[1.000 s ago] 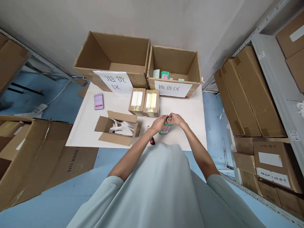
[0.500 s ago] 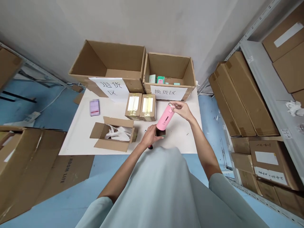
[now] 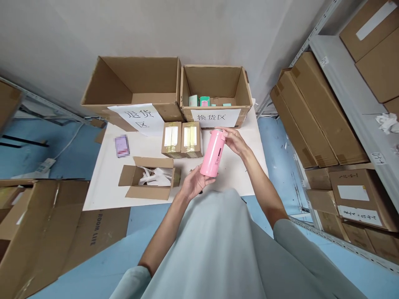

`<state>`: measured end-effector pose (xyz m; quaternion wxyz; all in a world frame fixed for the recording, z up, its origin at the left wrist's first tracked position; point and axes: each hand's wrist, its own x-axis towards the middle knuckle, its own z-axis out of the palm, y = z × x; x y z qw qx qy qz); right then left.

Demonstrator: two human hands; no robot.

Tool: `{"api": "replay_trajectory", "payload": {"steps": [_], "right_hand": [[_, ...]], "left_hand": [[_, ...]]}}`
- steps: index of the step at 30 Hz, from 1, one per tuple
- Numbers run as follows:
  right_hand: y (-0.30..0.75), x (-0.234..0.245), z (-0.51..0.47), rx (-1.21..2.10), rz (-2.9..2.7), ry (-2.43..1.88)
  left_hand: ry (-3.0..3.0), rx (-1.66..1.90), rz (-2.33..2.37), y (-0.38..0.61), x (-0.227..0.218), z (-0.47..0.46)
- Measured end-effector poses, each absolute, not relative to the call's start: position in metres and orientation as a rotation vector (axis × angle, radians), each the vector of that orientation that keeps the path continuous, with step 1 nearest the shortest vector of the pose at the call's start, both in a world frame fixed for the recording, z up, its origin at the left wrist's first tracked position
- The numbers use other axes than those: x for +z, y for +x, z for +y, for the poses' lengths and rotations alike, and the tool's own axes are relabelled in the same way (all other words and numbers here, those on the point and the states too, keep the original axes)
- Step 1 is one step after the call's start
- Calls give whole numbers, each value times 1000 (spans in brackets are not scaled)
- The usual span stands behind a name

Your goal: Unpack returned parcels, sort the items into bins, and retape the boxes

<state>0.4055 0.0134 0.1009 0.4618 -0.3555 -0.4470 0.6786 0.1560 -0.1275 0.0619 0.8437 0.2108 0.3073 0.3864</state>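
Observation:
A pink thermos bottle (image 3: 213, 154) with dark lettering is held tilted above the white table, its top leaning to the right. My right hand (image 3: 234, 140) grips it near the metal-rimmed top. Below, my left hand (image 3: 195, 182) supports the bottle's base, fingers curled under it. The open carton (image 3: 148, 193) left of my left hand holds crumpled white paper (image 3: 156, 176). Two taped brown boxes (image 3: 181, 150) with white labels stand side by side behind the bottle. A small dark object near my left wrist is mostly hidden.
Two large open cartons with handwritten signs stand at the back; the left carton (image 3: 168, 111) is bigger, and the right carton (image 3: 244, 91) contains several green boxes. A pixelated purple item (image 3: 122, 146) lies on the table (image 3: 101, 182). Shelving with boxes (image 3: 355, 199) flanks the right.
The pink bottle has come out of the small open box and is now seen whole. My left hand has gone from that box to the bottle's base; the box no longer shows.

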Motion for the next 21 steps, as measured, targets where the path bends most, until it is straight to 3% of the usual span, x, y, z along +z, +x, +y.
{"api": "replay_trajectory", "payload": {"steps": [8,21], "right_hand": [[403,97,9,1698,-1109,-903],[374,81,0,1069,-1317,-1351]], "left_hand": [[486,923,785,164,71,-135],[1321,1121,1495,195,79,-140]]}}
